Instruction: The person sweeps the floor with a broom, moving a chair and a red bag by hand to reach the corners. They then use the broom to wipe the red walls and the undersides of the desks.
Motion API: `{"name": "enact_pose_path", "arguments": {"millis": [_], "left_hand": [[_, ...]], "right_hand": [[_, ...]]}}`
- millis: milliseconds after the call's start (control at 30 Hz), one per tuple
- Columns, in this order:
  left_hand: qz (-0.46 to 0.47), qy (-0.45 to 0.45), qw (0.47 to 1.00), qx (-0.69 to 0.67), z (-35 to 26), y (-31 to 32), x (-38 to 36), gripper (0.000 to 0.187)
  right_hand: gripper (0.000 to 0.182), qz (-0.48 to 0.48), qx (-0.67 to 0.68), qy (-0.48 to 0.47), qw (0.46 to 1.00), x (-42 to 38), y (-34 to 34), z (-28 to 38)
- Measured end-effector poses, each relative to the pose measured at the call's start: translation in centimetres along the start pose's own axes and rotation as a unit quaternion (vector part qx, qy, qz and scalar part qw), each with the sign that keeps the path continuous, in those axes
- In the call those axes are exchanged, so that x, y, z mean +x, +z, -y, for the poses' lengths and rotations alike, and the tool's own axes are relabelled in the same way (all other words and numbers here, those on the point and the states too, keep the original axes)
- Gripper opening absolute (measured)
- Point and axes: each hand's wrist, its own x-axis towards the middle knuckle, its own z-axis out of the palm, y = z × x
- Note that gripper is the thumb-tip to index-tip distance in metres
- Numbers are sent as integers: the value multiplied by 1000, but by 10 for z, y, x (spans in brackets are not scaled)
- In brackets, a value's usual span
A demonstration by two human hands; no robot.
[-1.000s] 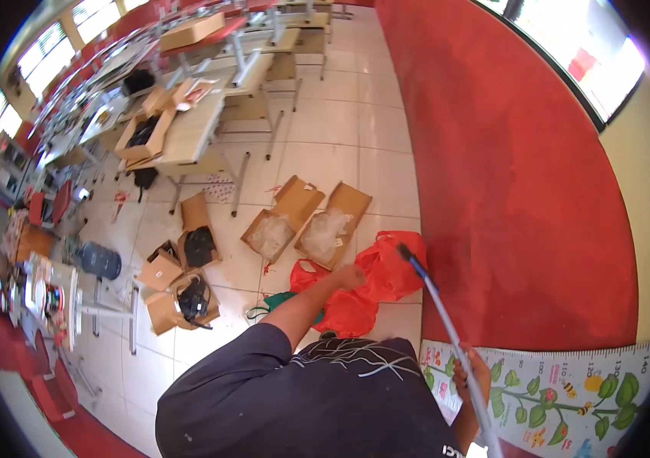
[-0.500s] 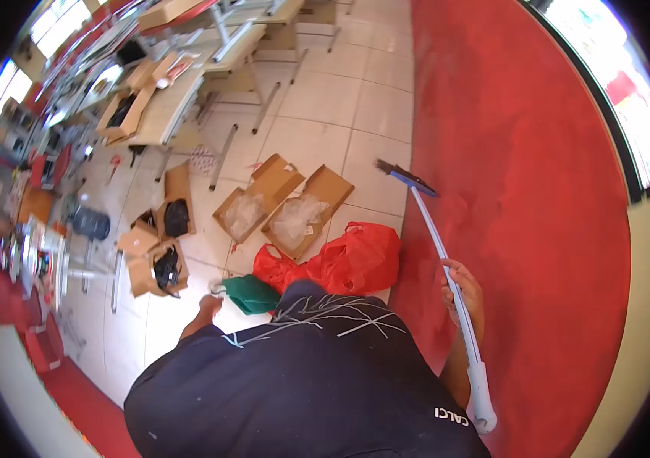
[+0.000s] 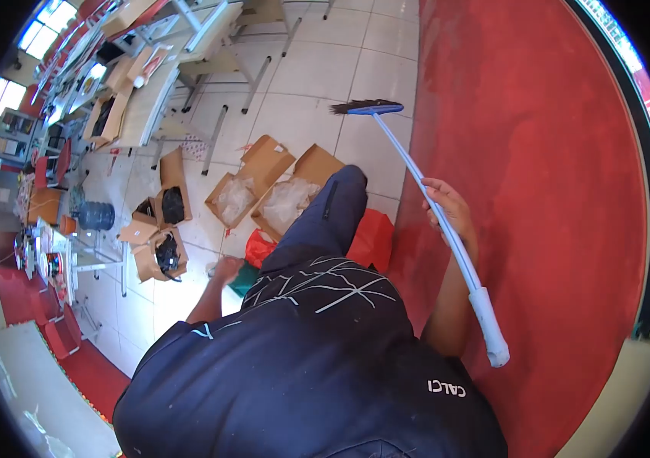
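My right hand [image 3: 451, 210] is wrapped round the pale blue stick of a broom [image 3: 468, 263], partway along its length. The broom's blue head with dark bristles [image 3: 375, 108] points away over the tiled floor, close to the red wall. Its thick white-blue grip end slants back beside my body. To the left, my left hand [image 3: 227, 270] hangs low at my side, in front of a green cloth-like item [image 3: 244, 281]. Its fingers are too small and blurred to make out. A red bag [image 3: 371, 240] lies partly hidden behind my raised leg [image 3: 333, 210].
Two open cardboard boxes [image 3: 265, 164] with clear plastic lie ahead. More boxes with black items [image 3: 166, 256] sit to the left. Desks [image 3: 142, 103] line the upper left, near a blue water jug [image 3: 97, 216]. The red wall [image 3: 539, 191] runs along my right.
My leg has come forward over the red bag. The broom head has swung up and left, off the wall side, while my right hand keeps its hold. The view has shifted.
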Motion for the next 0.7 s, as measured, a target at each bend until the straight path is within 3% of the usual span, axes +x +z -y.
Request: {"name": "enact_pose_path", "arguments": {"millis": [33,67,100,167,233,267,300,333,400,500,600,700], "left_hand": [[-45,10,998,-32,-22,-19,27,28],[-67,-132,966,-213,-79,-50,35,26],[-101,-76,969,-214,-98,-61,64,24],[-51,77,994,-56,-101,-70,147,24],[-58,160,985,39,-117,-60,242,25],[7,163,976,141,-155,-73,268,26],[72,179,952,236,-184,-78,302,27],[91,256,903,334,-203,-74,325,30],[94,117,985,88,-235,-81,347,31],[85,103,986,-101,-302,-143,377,34],[-7,146,977,-157,-330,-197,428,34],[-97,115,965,-215,-333,-239,466,29]], "right_hand": [[33,0,6,8,1000,14,-8,3],[33,-2,13,15,1000,27,-14,6],[34,-5,20,20,1000,41,-20,9],[32,-21,24,16,999,71,-34,13],[33,-32,52,48,997,114,-55,20],[34,15,93,31,995,139,-69,19],[34,7,73,73,995,162,-77,26],[35,-10,10,90,996,185,-86,32],[36,-15,-8,131,991,220,-77,81],[35,-36,-58,145,987,275,-66,139],[34,-55,-56,173,982,310,-78,153],[35,-54,-94,181,977,322,-74,155]]}}
